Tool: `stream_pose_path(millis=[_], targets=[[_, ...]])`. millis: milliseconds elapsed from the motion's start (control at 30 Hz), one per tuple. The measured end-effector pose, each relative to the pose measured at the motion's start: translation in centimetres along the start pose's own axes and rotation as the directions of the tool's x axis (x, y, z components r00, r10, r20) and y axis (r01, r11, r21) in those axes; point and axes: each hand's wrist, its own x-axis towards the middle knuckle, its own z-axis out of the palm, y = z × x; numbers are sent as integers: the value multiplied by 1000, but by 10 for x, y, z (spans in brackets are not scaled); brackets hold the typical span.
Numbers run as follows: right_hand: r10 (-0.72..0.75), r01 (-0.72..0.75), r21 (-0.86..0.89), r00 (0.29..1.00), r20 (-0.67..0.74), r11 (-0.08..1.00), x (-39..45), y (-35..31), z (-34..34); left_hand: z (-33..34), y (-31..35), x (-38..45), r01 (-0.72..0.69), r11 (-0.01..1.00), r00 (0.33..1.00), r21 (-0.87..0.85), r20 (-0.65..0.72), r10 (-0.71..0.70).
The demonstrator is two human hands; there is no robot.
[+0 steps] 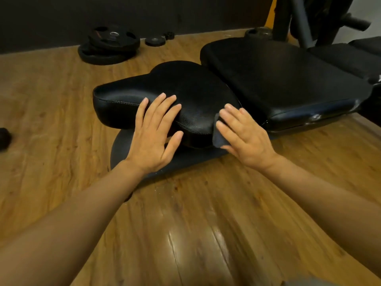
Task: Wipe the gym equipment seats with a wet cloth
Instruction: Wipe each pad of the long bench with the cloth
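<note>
The right hand [245,137] lies flat with its fingers stretched out and close together, pressing a dark grey cloth [219,137] against the near right side of the black seat pad [185,93]; only a folded flap of the cloth shows past the fingertips, draped over the pad's stitched edge and down its side wall. The left hand [153,135] is spread wide open with nothing in it, its fingers resting on the top of the same seat pad near the front edge while the thumb points toward the pad's front wall. Both forearms are bare and reach in from the bottom of the view. The seat pad is textured black vinyl, rounded and narrowing toward its far end, and below it sits a dark flat base [127,149] on the wooden floor [185,223]. Just beyond the pad's right edge, almost touching it, lies the longer black bench pad [278,79], whose near right corner shows whitish scuffs. Behind that rises a dark metal frame [299,21]. Well apart, near the far wall on the floor, lies a stack of black weight plates [109,45] with a small plate [155,40] beside it.
</note>
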Motion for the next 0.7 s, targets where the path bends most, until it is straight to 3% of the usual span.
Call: stream_pose_path(millis=[100, 200, 400, 600, 700], targets=[[218, -220, 123, 975, 28, 968, -6, -7, 3, 2, 11, 4, 10, 999, 1000, 35, -8, -10], [296, -291, 124, 955, -21, 949, 5, -28, 8, 8, 22, 6, -15, 996, 1000, 90, 10, 14], [211, -204, 70, 971, -113, 976, 38, -47, 9, 5, 19, 5, -42, 995, 997, 91, 62, 37], [16, -10, 84, 997, -75, 996, 23, -18, 0, -5, 25, 8, -20, 997, 993, 75, 121, 11], [22, -16, 106, 998, -60, 994, 10, -5, 1, -9, 39, 7, 9, 990, 990, 139, 141, -29]])
